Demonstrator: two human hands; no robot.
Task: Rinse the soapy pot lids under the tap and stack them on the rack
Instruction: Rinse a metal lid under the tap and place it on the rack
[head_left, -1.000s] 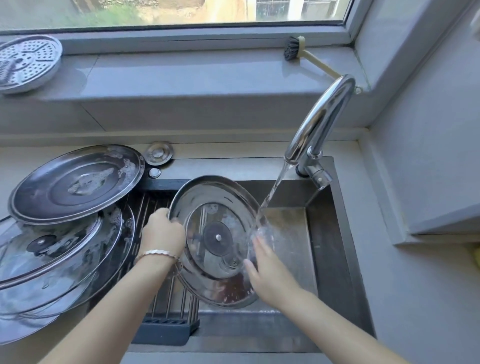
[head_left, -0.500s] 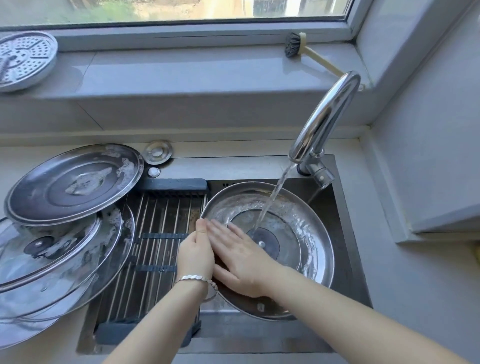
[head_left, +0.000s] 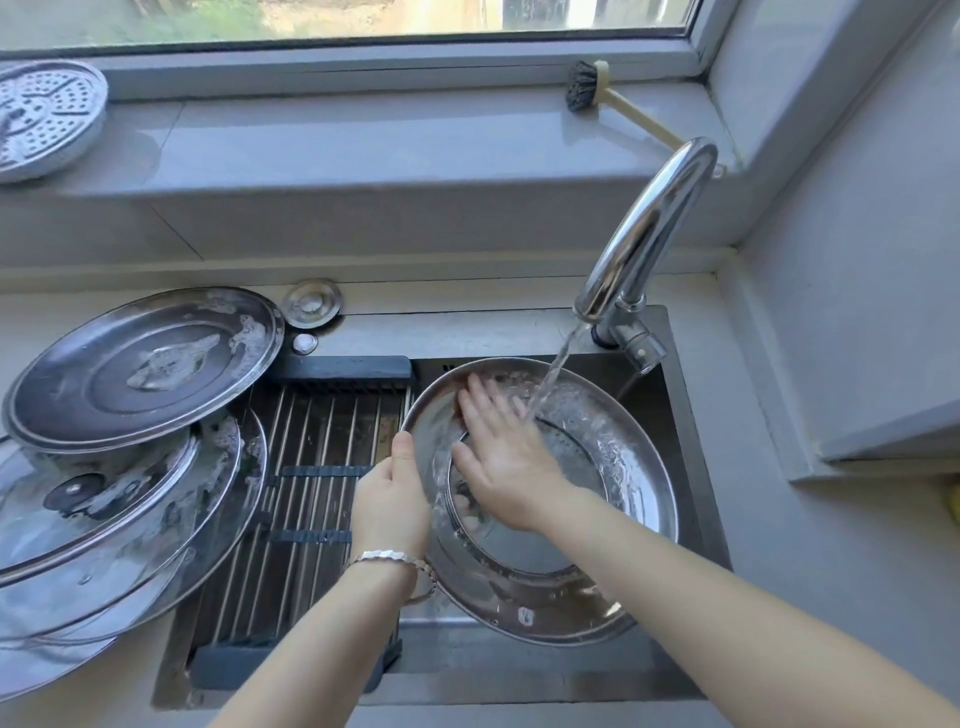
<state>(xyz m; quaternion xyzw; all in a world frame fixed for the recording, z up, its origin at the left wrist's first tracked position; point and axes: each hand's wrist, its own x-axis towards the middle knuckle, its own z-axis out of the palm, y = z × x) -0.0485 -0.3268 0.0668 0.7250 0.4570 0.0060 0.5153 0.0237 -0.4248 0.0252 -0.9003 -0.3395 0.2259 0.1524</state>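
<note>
The left hand (head_left: 392, 499) grips the left rim of the lid (head_left: 631, 467), held tilted over the sink (head_left: 493, 335) just right of the rack (head_left: 322, 441). The right hand (head_left: 501, 449) lies flat inside it, fingers (head_left: 475, 402) straight, under the stream from the tap (head_left: 649, 228)

Brush (head_left: 582, 85) on windowsill (head_left: 363, 145); perforated steamer plate (head_left: 44, 117) at left.

A steel-rimmed glass lid (head_left: 623, 467) tilts under the running tap (head_left: 649, 234); soapy lids (head_left: 140, 364) pile left of it, overlapping the rack (head_left: 322, 441).
</note>
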